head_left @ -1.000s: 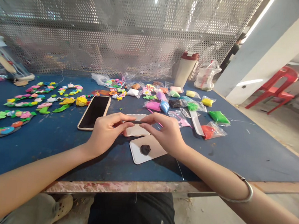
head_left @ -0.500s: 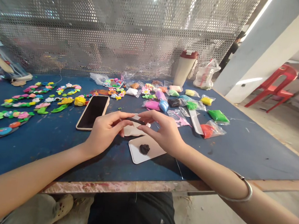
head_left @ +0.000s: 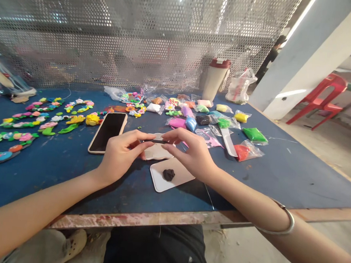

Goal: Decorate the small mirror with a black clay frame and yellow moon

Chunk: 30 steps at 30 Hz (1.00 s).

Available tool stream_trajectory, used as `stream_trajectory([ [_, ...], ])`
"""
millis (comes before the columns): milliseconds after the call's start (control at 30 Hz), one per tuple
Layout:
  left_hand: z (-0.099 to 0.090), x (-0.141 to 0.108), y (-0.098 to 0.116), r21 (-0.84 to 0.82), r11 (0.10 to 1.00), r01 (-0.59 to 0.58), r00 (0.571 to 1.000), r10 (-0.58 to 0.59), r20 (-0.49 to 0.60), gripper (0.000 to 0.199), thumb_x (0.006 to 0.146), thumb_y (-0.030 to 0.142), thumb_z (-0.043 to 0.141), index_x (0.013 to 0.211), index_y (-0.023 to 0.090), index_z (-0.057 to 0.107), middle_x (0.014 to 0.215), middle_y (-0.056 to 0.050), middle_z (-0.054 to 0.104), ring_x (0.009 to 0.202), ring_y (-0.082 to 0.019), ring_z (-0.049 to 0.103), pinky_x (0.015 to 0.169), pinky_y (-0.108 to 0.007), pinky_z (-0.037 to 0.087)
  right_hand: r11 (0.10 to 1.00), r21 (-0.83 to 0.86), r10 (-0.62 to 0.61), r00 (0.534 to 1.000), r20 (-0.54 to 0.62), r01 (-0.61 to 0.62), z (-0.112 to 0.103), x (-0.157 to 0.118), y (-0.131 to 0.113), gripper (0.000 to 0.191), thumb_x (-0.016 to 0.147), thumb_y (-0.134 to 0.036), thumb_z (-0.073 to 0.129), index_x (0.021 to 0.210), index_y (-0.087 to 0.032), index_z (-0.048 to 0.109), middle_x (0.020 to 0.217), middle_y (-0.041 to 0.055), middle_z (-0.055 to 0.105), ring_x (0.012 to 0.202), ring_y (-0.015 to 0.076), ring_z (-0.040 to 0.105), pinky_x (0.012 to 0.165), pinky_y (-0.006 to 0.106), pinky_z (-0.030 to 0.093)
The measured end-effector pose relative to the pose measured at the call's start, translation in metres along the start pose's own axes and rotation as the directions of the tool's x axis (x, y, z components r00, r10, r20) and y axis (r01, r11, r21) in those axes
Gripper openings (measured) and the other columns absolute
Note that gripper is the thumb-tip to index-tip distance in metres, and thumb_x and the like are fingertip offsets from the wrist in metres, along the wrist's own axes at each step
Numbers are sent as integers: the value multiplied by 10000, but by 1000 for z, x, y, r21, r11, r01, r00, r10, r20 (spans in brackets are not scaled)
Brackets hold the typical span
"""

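Observation:
A thin strip of black clay (head_left: 157, 141) stretches between my two hands. My left hand (head_left: 124, 152) pinches its left end between thumb and fingertips. The right end is pinched in the same way by my right hand (head_left: 192, 152). Just beneath the strip lies a white piece with a wavy edge (head_left: 158, 152), partly covered by my fingers. Nearer to me, a white rectangular board (head_left: 159, 183) carries a lump of black clay (head_left: 169, 174). My right hand hides the board's far right corner.
A phone (head_left: 108, 132) lies left of my left hand. Colourful clay flower wreaths (head_left: 20, 135) spread across the left side. Several clay packets (head_left: 254, 134), a white comb (head_left: 228, 142) and a tumbler (head_left: 215, 80) stand or lie beyond my right hand. A perforated metal screen (head_left: 110, 33) closes the back.
The black strip, arched before, now looks straighter and nearly level between my fingers. Both hands keep their pinch in almost the same place. The whole view has shifted slightly.

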State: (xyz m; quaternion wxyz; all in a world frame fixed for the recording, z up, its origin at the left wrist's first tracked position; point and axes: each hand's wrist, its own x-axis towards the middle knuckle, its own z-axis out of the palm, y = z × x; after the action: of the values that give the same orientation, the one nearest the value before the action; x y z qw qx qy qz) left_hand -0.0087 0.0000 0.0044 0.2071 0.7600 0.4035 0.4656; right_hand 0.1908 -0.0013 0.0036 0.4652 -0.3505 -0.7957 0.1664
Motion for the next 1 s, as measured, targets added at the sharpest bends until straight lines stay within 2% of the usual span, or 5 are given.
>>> stream_trajectory([
  [333,1,1,-3,-48,994,97,994,-94,52,259,826,322,665,1057,206,679,607,36,650,490,-113,609,538,-226,487,1000,-21,22,999,-37,-23,0,0,3,43,832,-183,650,873,-182,662,841,22,705,780,147,642,700,262,484],
  [467,0,3,-5,-37,997,68,997,-67,38,161,836,313,649,925,193,708,688,11,673,513,-109,615,544,-225,488,999,-34,0,999,-38,-2,-1,0,5,49,830,-172,654,875,-183,671,842,28,699,789,153,637,709,272,485],
  [600,0,2,-3,-47,996,70,997,-69,39,238,811,334,677,1010,205,696,823,-9,707,501,-98,605,531,-227,492,1000,-20,-1,998,-59,0,-1,1,6,67,834,-175,650,890,-170,687,841,39,698,785,158,633,711,281,490],
  [767,0,1,0,7,998,55,998,-55,8,135,822,274,659,912,197,724,631,27,675,502,-110,600,548,-226,486,999,-48,3,999,-47,-5,-1,1,6,51,830,-186,660,864,-172,695,822,38,705,775,162,637,721,289,485],
  [1000,1,2,-2,15,997,76,997,-77,32,189,819,319,666,949,188,709,648,15,690,499,-119,614,544,-230,488,999,28,45,998,-38,-43,1,2,6,87,809,-205,681,895,-188,688,850,26,703,770,151,632,695,275,488],
])
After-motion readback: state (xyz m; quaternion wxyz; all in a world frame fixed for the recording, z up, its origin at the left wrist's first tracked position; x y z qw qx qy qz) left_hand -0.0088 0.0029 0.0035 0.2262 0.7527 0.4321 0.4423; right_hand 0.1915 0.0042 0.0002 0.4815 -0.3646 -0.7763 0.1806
